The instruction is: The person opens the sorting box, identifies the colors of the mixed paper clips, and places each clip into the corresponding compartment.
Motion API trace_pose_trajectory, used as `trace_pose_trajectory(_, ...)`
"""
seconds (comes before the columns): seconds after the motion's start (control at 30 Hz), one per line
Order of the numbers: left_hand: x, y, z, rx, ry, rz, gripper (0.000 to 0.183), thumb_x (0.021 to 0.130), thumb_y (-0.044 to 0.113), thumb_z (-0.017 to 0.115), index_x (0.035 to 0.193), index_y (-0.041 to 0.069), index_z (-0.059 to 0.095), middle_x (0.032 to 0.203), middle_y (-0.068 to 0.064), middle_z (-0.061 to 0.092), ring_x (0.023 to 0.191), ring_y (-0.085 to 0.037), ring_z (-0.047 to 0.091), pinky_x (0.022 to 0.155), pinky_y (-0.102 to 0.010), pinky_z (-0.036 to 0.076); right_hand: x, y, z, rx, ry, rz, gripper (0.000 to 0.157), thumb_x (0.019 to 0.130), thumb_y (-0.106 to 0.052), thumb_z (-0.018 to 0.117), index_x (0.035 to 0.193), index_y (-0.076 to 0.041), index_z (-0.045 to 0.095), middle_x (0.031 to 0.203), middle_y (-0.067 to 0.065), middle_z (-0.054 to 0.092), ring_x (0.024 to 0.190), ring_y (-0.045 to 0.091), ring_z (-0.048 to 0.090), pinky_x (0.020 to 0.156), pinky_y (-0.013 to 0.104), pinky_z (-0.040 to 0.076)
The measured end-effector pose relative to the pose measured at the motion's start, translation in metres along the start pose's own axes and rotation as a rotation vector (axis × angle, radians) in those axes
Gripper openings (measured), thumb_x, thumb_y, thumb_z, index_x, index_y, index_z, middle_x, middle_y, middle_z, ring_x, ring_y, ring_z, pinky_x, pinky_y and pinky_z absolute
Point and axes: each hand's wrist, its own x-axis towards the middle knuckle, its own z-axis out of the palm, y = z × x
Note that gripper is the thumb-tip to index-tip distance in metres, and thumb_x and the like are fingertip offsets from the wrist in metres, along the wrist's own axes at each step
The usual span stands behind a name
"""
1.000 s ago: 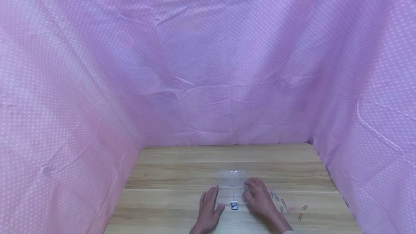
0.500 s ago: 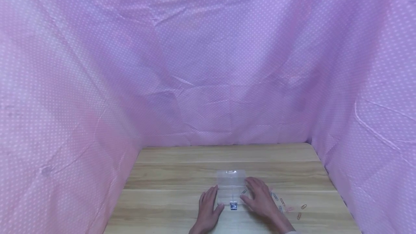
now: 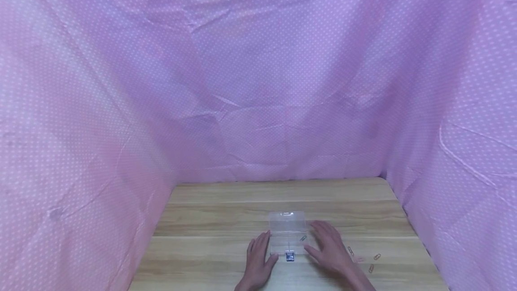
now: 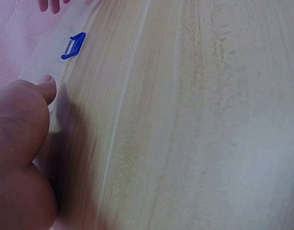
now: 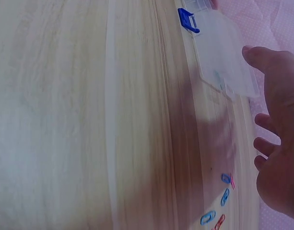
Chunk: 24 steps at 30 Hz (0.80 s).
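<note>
A clear plastic box stands on the table with its lid folded back and a blue latch at the front. One greenish paper clip lies in its right compartment. Along the box's left side rests my left hand, fingers straight, thumb by the front corner. My right hand hovers just off the right side, thumb and fingers spread, holding nothing. Under and beyond that hand lie loose paper clips, such as a blue paper clip and a red paper clip in the right wrist view.
The wooden table extends around the box. To the right, two orange-brown paper clips lie apart from a pink group. Pink dotted cloth walls off the back and both sides.
My right hand has let go of the paper clip, which now lies in the box's right compartment. That hand has opened and drawn back rightward. My left hand stays put.
</note>
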Motion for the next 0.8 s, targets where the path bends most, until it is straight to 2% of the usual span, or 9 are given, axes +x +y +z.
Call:
trace_pose_trajectory(0.07, 0.001, 0.000, 0.000, -0.007, -0.014, -0.012, 0.077, 0.111, 0.046, 0.067, 0.174, 0.010, 0.040, 0.179, -0.016, 0.048, 0.168, -0.044, 0.039, 0.141, -0.056, 0.006, -0.002, 0.003, -0.002, -0.007, 0.007, -0.005, 0.077, 0.094, -0.040, 0.089, 0.156, -0.004, 0.063, 0.161, 0.023, 0.065, 0.153, 0.051, 0.056, 0.131, 0.078, 0.038)
trace_pose_trajectory(0.1, 0.000, 0.000, 0.000, -0.006, -0.013, -0.010, 0.077, 0.112, 0.046, 0.066, 0.174, 0.010, 0.040, 0.179, -0.016, 0.048, 0.167, -0.044, 0.039, 0.140, -0.056, 0.006, -0.003, 0.004, -0.002, -0.011, 0.011, -0.005, 0.077, 0.094, -0.040, 0.090, 0.156, -0.004, 0.063, 0.160, 0.023, 0.065, 0.152, 0.051, 0.056, 0.130, 0.078, 0.039)
trace_pose_trajectory(0.13, 0.000, 0.000, 0.000, -0.002, -0.007, 0.000, 0.077, 0.112, 0.046, 0.066, 0.174, 0.009, 0.040, 0.178, -0.016, 0.049, 0.166, -0.045, 0.040, 0.141, -0.052, 0.005, -0.004, 0.006, -0.003, -0.016, 0.014, -0.005, 0.077, 0.094, -0.040, 0.090, 0.156, -0.004, 0.063, 0.160, 0.023, 0.065, 0.152, 0.051, 0.057, 0.130, 0.078, 0.039)
trace_pose_trajectory(0.2, -0.001, -0.001, 0.001, 0.009, 0.015, 0.027, 0.075, 0.112, 0.046, 0.066, 0.173, 0.009, 0.042, 0.176, -0.018, 0.051, 0.164, -0.047, 0.042, 0.143, -0.038, 0.000, -0.006, 0.009, -0.005, -0.018, 0.022, -0.006, 0.077, 0.093, -0.039, 0.091, 0.155, -0.004, 0.064, 0.160, 0.022, 0.065, 0.151, 0.051, 0.057, 0.129, 0.079, 0.039)
trace_pose_trajectory(0.3, -0.002, -0.001, 0.002, 0.020, 0.045, 0.061, 0.074, 0.112, 0.044, 0.066, 0.172, 0.008, 0.044, 0.173, -0.020, 0.053, 0.161, -0.048, 0.045, 0.138, -0.020, -0.007, -0.009, 0.015, -0.006, -0.027, 0.044, -0.012, 0.076, 0.091, -0.037, 0.092, 0.153, -0.004, 0.065, 0.158, 0.022, 0.067, 0.149, 0.051, 0.059, 0.128, 0.079, 0.040)
trace_pose_trajectory(0.37, -0.001, -0.001, 0.001, 0.019, 0.046, 0.069, 0.074, 0.112, 0.044, 0.066, 0.172, 0.008, 0.043, 0.173, -0.021, 0.053, 0.161, -0.049, 0.045, 0.138, -0.018, -0.007, -0.012, 0.019, -0.008, -0.037, 0.065, -0.024, 0.075, 0.090, -0.036, 0.093, 0.151, -0.002, 0.066, 0.155, 0.023, 0.068, 0.147, 0.051, 0.060, 0.125, 0.078, 0.042)
trace_pose_trajectory(0.6, 0.001, 0.005, -0.003, -0.017, -0.016, -0.006, 0.076, 0.112, 0.044, 0.067, 0.174, 0.009, 0.040, 0.177, -0.019, 0.048, 0.166, -0.047, 0.039, 0.140, -0.055, 0.007, -0.021, 0.034, -0.014, -0.041, 0.117, -0.040, 0.074, 0.086, -0.032, 0.096, 0.148, -0.001, 0.069, 0.150, 0.024, 0.072, 0.141, 0.052, 0.064, 0.120, 0.078, 0.046)
trace_pose_trajectory(0.73, 0.001, 0.008, -0.005, -0.009, -0.041, -0.025, 0.077, 0.112, 0.041, 0.067, 0.175, 0.007, 0.039, 0.178, -0.020, 0.047, 0.167, -0.048, 0.038, 0.141, -0.068, 0.011, -0.024, 0.041, -0.018, -0.040, 0.147, -0.041, 0.074, 0.083, -0.029, 0.097, 0.146, 0.000, 0.070, 0.147, 0.024, 0.074, 0.139, 0.053, 0.065, 0.117, 0.078, 0.047)
trace_pose_trajectory(0.8, 0.000, 0.009, -0.006, -0.007, -0.051, -0.031, 0.077, 0.112, 0.040, 0.068, 0.175, 0.007, 0.037, 0.179, -0.021, 0.046, 0.168, -0.048, 0.037, 0.142, -0.068, 0.009, -0.026, 0.045, -0.020, -0.041, 0.164, -0.050, 0.073, 0.082, -0.028, 0.098, 0.144, 0.000, 0.071, 0.144, 0.023, 0.075, 0.137, 0.053, 0.066, 0.116, 0.077, 0.047)
